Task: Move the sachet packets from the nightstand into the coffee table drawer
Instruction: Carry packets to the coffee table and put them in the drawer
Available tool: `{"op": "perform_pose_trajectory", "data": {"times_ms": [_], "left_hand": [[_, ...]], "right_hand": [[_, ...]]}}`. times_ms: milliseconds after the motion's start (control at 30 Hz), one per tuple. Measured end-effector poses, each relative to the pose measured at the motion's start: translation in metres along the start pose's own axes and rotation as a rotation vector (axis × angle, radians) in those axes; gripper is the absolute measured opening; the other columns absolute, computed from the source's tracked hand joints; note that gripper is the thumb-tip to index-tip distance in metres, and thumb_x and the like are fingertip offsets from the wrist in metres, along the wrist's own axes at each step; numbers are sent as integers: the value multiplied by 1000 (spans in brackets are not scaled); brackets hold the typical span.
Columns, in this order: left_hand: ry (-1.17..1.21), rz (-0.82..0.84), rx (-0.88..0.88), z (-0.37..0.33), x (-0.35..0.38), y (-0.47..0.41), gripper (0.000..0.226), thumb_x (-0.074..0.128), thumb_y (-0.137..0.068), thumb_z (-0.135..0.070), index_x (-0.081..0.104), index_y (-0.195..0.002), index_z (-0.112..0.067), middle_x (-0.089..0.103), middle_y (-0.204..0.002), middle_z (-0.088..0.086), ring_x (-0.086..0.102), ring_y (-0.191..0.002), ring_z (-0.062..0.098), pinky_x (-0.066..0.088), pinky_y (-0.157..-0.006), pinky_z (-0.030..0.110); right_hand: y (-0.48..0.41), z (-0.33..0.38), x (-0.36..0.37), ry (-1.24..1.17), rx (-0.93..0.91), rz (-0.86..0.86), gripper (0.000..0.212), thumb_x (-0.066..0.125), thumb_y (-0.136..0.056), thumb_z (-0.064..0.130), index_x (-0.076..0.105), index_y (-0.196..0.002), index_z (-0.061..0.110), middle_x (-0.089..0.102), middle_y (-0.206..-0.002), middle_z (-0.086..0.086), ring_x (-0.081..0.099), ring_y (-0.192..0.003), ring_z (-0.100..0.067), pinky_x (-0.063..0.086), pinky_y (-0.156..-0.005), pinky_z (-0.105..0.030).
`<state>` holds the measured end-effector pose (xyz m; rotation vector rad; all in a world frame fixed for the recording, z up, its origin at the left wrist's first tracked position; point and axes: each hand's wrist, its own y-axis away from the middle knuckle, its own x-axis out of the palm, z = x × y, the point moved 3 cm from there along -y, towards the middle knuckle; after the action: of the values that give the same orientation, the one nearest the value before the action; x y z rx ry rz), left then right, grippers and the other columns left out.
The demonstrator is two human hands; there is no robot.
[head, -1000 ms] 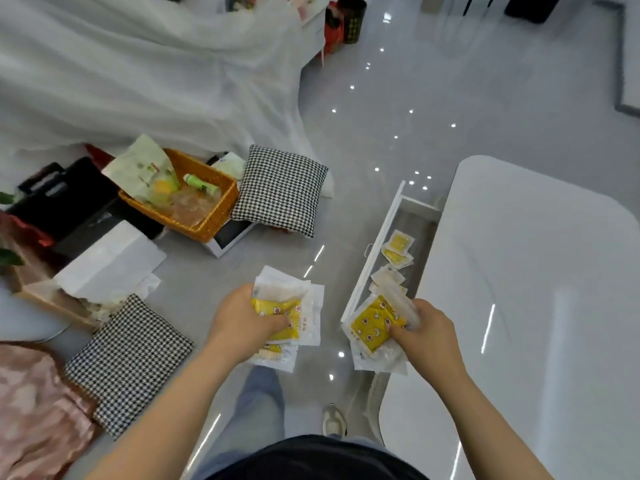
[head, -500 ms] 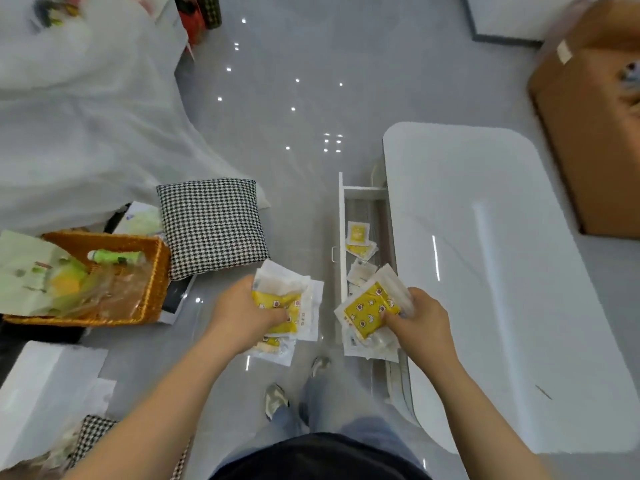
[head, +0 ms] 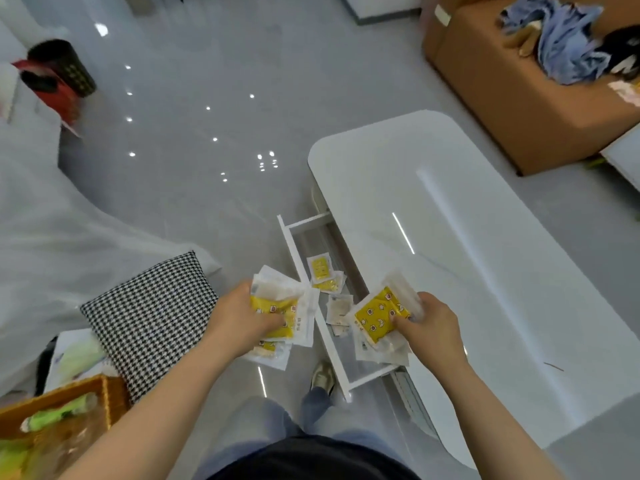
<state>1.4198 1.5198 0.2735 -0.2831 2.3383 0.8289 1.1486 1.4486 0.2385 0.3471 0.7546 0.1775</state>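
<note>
Head view: the drawer stood pulled out from under the white surface, on the side facing the floor.

The left grip hovered over the floor just left of the drawer, outside its wall. Its fingers were curled round a fanned stack of sachets, a yellow one on top and pale ones spreading out above and below it.

The right grip was over the near end of the drawer, thumb and fingers pinching a second bundle, also topped by a yellow printed sachet with pale ones beneath. Whether that bundle touched the drawer bottom or hung just above it could not be told from this angle.

Loose sachets already lay inside the drawer near its middle: two yellow ones overlapping, and pale ones just nearer, beside the right bundle. The far end of the drawer showed bare bottom.

Left of the drawer, beyond the left grip, a checked cushion lay on the floor against a white cloth. A wicker basket sat further left and nearer. A shoe stood just by the drawer's near corner. Well beyond the drawer, past the surface, was a brown box with blue clothes on top.
</note>
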Motion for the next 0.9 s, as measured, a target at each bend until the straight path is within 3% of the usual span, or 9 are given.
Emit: {"op": "perform_pose_trajectory", "data": {"times_ms": [100, 300, 433, 700, 767, 900], "left_hand": [[-29, 50, 47, -21, -1, -30, 30, 78, -69, -13, 58, -86, -29, 68, -91, -2, 64, -88, 18, 52, -79, 30], [-134, 190, 54, -42, 8, -97, 36, 79, -69, -19, 59, -99, -24, 67, -99, 0, 63, -93, 21, 52, -84, 34], [-275, 329, 124, -63, 22, -151, 40, 77, -70, -22, 60, -107, -20, 68, -102, 2, 61, -89, 20, 45, -74, 28], [-510, 552, 261, -88, 82, -230, 31, 76, -71, -17, 58, -96, -17, 66, -95, 3, 61, -84, 22, 50, -73, 31], [-526, 578, 244, -82, 104, -248, 45, 79, -69, -23, 58, -107, -12, 66, -107, 7, 62, -95, 25, 53, -79, 35], [-707, 569, 107, -66, 128, -278, 104, 87, -54, -50, 39, -134, -4, 49, -134, 14, 50, -120, 32, 47, -96, 41]], "right_hand": [[-17, 5, -6, -11, 52, -47, 14, 70, -79, 14, 60, -88, 16, 62, -80, 1, 57, -70, -11, 42, -57, -23], [-28, 2, 0, -89, 219, -126, 14, 69, -76, 13, 62, -89, 12, 65, -82, -3, 61, -74, -17, 49, -62, -31], [-29, 0, 15, -166, 399, -239, 15, 69, -77, 13, 62, -90, 11, 64, -82, -4, 61, -75, -20, 50, -64, -33], [-2, -10, 63, -394, 717, -534, 12, 69, -78, 5, 61, -87, 7, 62, -78, 0, 57, -70, -9, 39, -54, -18], [4, -13, 73, -430, 764, -575, 14, 67, -78, 5, 62, -88, 12, 63, -78, 3, 59, -72, -7, 43, -57, -19], [14, -20, 91, -470, 820, -623, 21, 67, -78, 4, 59, -84, 22, 64, -80, 5, 59, -73, -5, 45, -58, -20]]}}
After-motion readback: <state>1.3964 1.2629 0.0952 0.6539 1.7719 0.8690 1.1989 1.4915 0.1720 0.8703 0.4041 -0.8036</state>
